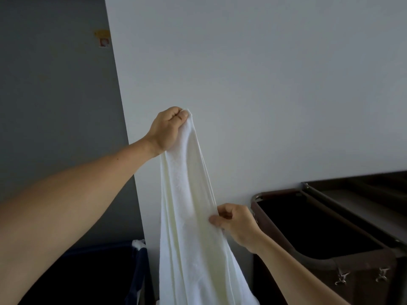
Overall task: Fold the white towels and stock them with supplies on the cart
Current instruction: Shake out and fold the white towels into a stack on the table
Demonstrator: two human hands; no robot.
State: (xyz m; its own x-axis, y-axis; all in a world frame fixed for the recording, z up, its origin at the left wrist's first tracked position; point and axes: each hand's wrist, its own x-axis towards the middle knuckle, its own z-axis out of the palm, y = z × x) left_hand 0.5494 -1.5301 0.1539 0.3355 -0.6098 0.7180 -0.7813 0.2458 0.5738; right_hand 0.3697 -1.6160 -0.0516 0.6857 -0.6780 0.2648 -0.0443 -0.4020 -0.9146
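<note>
Holding one white towel (187,216) up in the air, both hands on it. Grip 1: left hand (167,128) raised high, fist closed on the top corner, thumb and curled fingers clamping the cloth; forearm comes in from lower left. Grip 2: right hand (235,223) lower and to the right of the left, pinching the towel's right edge between thumb and curled fingers.

Hands well apart, on a diagonal, with cloth running between them. Towel hangs from the left hand in long vertical folds, widens below the right hand and runs out the bottom of frame; lower end not visible. It's unfolded and not on the cart.

The cart (374,183) sits right of the right hand. Its brown bag (361,271) is just behind that hand: open top, dark inside, two metal clips (340,279) on the near face. Can't tell if anything's in it.

Dark blue bin (99,260) below the left forearm, left of the towel, with a bit of white cloth (138,243) at its corner. White wall (242,73) behind both hands. Grey wall (55,95) left of the left hand, small sticker (103,38) on it above hand height.
</note>
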